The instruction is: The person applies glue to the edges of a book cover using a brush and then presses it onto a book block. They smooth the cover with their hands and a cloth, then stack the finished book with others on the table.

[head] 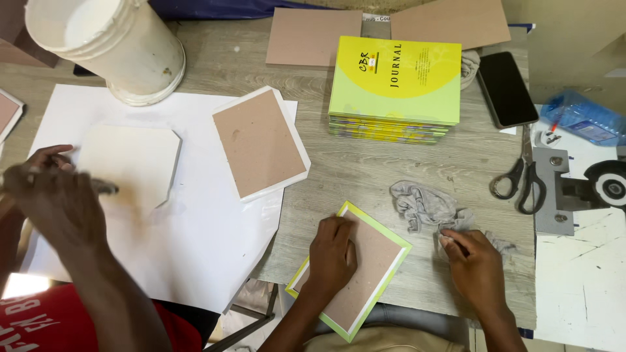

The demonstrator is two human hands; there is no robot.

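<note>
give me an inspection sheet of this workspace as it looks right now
surface: grey wood-grain table, large white sheet on its left part.
job's things: green-edged brown board; grey rag.
clutter: stack of yellow-green booklets, white bucket, white-edged board, scissors, black phone, blue plastic bag.
hands: left hand flat on the board; right hand pinching the rag.
cables: nothing seen.
surroundings: another person's hand, blurred, at left over a white card.
</note>
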